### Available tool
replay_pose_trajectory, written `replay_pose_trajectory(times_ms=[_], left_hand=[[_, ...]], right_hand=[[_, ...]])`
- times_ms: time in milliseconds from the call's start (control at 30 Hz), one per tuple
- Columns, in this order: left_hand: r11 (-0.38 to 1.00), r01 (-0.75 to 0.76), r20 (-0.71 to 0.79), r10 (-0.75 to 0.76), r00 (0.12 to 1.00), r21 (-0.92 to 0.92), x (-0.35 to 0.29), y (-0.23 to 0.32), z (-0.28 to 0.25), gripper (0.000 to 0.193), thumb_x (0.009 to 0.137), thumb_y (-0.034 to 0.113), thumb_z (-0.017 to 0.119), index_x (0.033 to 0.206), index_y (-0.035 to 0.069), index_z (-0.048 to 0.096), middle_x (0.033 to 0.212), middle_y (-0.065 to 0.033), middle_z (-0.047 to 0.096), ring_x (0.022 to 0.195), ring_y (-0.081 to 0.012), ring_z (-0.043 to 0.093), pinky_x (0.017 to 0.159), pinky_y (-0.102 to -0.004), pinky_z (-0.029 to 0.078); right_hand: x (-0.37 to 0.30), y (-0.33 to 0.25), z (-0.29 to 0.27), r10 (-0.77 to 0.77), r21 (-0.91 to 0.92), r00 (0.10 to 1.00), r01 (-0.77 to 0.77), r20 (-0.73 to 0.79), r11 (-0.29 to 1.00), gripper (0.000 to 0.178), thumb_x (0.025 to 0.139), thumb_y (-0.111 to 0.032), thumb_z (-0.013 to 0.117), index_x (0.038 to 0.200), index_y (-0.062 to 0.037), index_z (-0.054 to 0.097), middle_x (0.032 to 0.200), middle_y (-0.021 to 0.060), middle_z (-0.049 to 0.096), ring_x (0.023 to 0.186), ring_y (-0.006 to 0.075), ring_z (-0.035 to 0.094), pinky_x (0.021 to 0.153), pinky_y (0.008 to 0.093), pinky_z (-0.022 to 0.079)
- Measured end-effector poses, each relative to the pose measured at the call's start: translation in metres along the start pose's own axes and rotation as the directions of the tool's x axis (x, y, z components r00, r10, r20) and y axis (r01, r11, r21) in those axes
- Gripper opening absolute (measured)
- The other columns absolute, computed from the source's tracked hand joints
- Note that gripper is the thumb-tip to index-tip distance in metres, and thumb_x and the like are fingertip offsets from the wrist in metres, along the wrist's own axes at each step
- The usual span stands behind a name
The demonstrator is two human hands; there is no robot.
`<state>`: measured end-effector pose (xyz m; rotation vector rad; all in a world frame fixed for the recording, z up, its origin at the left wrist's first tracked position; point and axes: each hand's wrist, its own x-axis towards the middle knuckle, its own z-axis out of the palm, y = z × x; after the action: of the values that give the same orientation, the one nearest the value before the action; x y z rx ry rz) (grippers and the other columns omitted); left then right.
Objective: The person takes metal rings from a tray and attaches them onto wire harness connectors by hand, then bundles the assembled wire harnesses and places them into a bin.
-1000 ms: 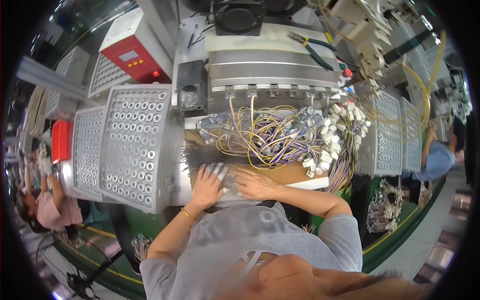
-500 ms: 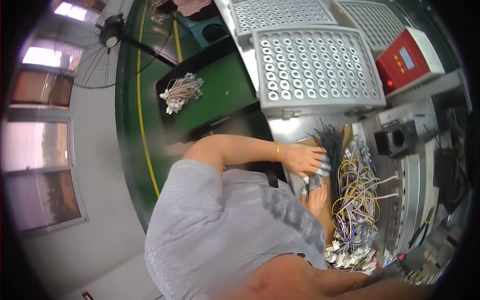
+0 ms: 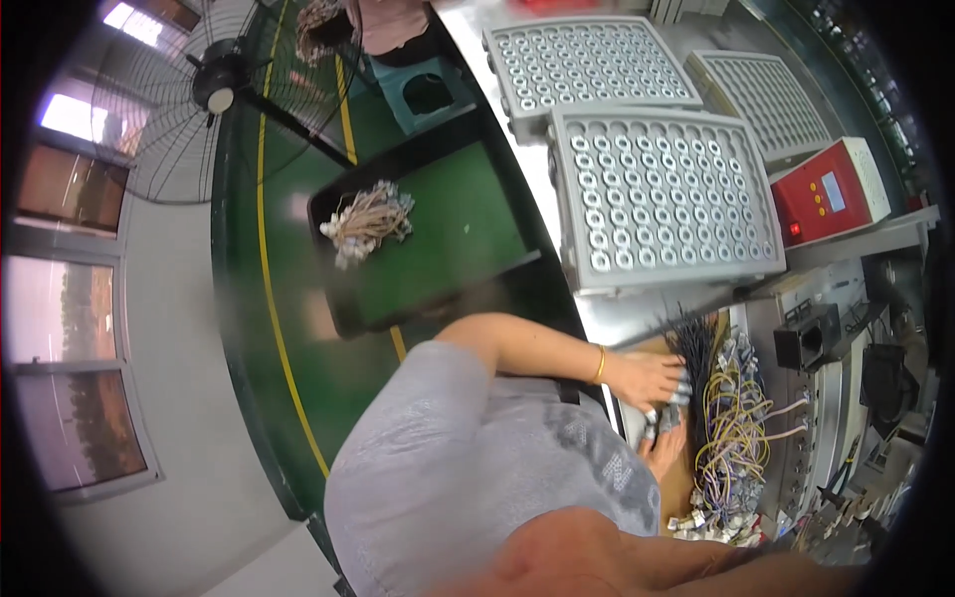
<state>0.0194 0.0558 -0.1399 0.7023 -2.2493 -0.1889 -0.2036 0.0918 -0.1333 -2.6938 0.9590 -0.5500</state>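
My left hand [image 3: 642,380], with a yellow bracelet at the wrist and grey-covered fingertips, reaches in over the work surface. Its fingers are bent close together beside a bundle of thin black wires [image 3: 696,348]. Just below it, my right hand [image 3: 667,453] has its fingers drawn in, with grey-covered fingertips almost meeting the left thumb. Both hands look closed; whatever is between the fingers is too small and covered to make out. A tangled heap of yellow, white and purple wires with connectors [image 3: 731,438] lies just to the right of the black bundle.
Grey trays of ringed metal parts [image 3: 667,279] stand beyond my hands, near a red-and-white box with a display [image 3: 821,194]. A black-rimmed bin [image 3: 328,289] holds a bundle of brownish wires [image 3: 370,221]. A stand fan [image 3: 219,80] and a seated person [image 3: 393,25] are farther off.
The view has shifted, so the trays, bin and hands appear lower and farther right. Both hands stay close together beside the black wires, in much the same pose.
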Motion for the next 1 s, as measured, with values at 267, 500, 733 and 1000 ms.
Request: replay_pose_trajectory(times_ms=[267, 500, 733, 1000], left_hand=[[0.989, 0.091, 0.116, -0.078, 0.99, -0.113, -0.003, 0.001, -0.002, 0.042, 0.064, 0.038, 0.058, 0.083, 0.0, 0.056, 0.089, -0.013, 0.052, 0.096, -0.0282, 0.046, 0.102, -0.0467, 0.02], [0.99, 0.143, 0.333, -0.129, 0.934, -0.017, 0.011, -0.002, -0.032, 0.058, 0.07, 0.036, 0.06, 0.112, -0.002, 0.048, 0.109, -0.0158, 0.051, 0.105, -0.0282, 0.045, 0.099, -0.0476, 0.024], [0.994, 0.113, 0.359, -0.107, 0.927, 0.006, 0.025, 0.004, -0.027, 0.059, 0.073, 0.036, 0.058, 0.116, -0.001, 0.045, 0.114, -0.0141, 0.048, 0.107, -0.029, 0.042, 0.099, -0.0455, 0.024], [0.99, 0.114, 0.303, -0.136, 0.943, 0.087, 0.023, 0.023, -0.028, 0.059, 0.073, 0.033, 0.058, 0.121, 0.002, 0.043, 0.115, -0.0125, 0.048, 0.11, -0.0287, 0.039, 0.099, -0.0443, 0.024]], right_hand=[[0.011, -0.027, -0.012, 0.185, -0.09, 0.976, -0.175, 0.116, 0.98, 0.046, 0.076, -0.023, 0.046, 0.115, 0.0015, 0.042, 0.118, 0.0255, 0.041, 0.108, 0.0422, 0.041, 0.09, 0.0507, 0.033], [0.043, -0.025, -0.025, 0.109, -0.027, 0.982, -0.106, 0.153, 0.994, 0.037, 0.053, -0.017, 0.063, 0.086, -0.0043, 0.054, 0.107, 0.0184, 0.047, 0.115, 0.0357, 0.038, 0.096, 0.0488, 0.031], [0.027, -0.024, -0.028, 0.173, -0.123, 0.973, -0.155, 0.154, 0.98, 0.035, 0.058, -0.016, 0.062, 0.09, -0.0056, 0.052, 0.11, 0.0154, 0.047, 0.114, 0.0312, 0.039, 0.097, 0.0454, 0.029], [0.02, -0.034, -0.03, 0.123, -0.103, 0.991, -0.117, 0.058, 0.988, 0.033, 0.066, -0.015, 0.056, 0.095, -0.0018, 0.052, 0.11, 0.0155, 0.048, 0.112, 0.0302, 0.041, 0.097, 0.0444, 0.03]])
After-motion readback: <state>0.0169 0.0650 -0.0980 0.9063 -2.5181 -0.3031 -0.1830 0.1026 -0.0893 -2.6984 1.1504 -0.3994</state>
